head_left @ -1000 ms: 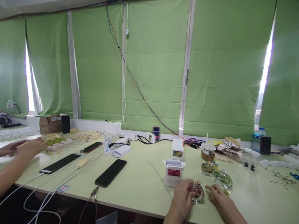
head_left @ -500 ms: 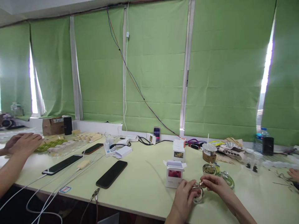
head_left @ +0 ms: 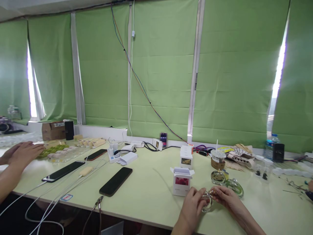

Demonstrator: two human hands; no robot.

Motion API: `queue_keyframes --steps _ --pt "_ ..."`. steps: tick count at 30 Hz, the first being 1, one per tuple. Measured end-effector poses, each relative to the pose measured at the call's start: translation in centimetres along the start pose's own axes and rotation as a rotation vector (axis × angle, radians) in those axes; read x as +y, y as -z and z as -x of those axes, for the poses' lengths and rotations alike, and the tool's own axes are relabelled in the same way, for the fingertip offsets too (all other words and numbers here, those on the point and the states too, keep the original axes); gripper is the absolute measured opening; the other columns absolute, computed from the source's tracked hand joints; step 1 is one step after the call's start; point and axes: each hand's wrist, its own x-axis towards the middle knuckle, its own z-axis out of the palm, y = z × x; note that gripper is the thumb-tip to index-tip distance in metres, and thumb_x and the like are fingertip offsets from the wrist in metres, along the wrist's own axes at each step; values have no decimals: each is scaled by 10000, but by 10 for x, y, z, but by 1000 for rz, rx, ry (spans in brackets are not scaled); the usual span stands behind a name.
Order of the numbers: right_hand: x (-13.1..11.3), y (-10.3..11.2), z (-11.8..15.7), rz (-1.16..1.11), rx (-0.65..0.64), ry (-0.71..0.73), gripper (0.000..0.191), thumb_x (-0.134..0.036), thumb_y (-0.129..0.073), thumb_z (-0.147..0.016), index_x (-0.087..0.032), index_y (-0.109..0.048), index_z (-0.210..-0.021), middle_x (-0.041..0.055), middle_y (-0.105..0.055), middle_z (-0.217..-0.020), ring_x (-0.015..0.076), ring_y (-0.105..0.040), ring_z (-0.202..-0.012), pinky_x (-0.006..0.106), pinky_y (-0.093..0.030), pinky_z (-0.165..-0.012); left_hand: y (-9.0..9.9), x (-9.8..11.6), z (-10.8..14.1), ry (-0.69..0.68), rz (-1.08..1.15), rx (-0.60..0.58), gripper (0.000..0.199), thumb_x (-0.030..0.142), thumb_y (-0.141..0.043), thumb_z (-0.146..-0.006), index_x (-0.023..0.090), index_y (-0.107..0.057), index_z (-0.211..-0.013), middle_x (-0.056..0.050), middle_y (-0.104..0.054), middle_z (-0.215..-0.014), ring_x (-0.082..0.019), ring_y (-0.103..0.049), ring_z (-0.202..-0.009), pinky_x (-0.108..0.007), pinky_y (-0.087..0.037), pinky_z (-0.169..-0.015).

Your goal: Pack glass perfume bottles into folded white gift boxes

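My left hand (head_left: 192,207) is closed round a small, round, clear glass bottle (head_left: 207,205) near the table's front edge. At the bottle's neck, the fingers of my right hand (head_left: 226,197) pinch a small copper-coloured piece (head_left: 212,192), which looks like a cap; its details are too small to tell. Just behind my left hand stands a white box (head_left: 181,186) with raised flaps and a red flower picture. Beyond my right hand lie a round glass bottle with a gold top (head_left: 218,177) and a green-tinted round one (head_left: 234,188).
A second white box (head_left: 186,160) stands farther back. To its right is a drink cup with a straw (head_left: 218,156). Phones (head_left: 116,181) and white cables (head_left: 56,195) lie to the left. Another person's hands (head_left: 24,155) are at the far left, beside egg-like pieces in trays (head_left: 62,155).
My right hand has shifted slightly down and right at the bottle's neck, still pinching. The left hand keeps hold of the bottle. The whole view has moved a little.
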Motion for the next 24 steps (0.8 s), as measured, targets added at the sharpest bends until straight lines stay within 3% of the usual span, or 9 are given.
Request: queue_keyframes --steps 15,24 --pt "-9 -3 3 154 41 100 332 -506 -727 -648 -194 -746 -759 21 -698 -662 173 -619 -647 252 -493 -630 0 1 0 13 -29 -4 405 200 -465 -895 277 -513 -1289 -48 -523 -1004 -207 -525 -954 -306 -408 -900" --pt "-23 -4 6 414 20 246 263 -436 -692 -696 -185 -739 -759 28 -687 -665 191 -611 -637 267 -496 -614 1 2 1 12 -23 -10 398 205 -459 -903 277 -510 -1292 -48 -520 -1009 -206 -526 -968 -298 -404 -909"
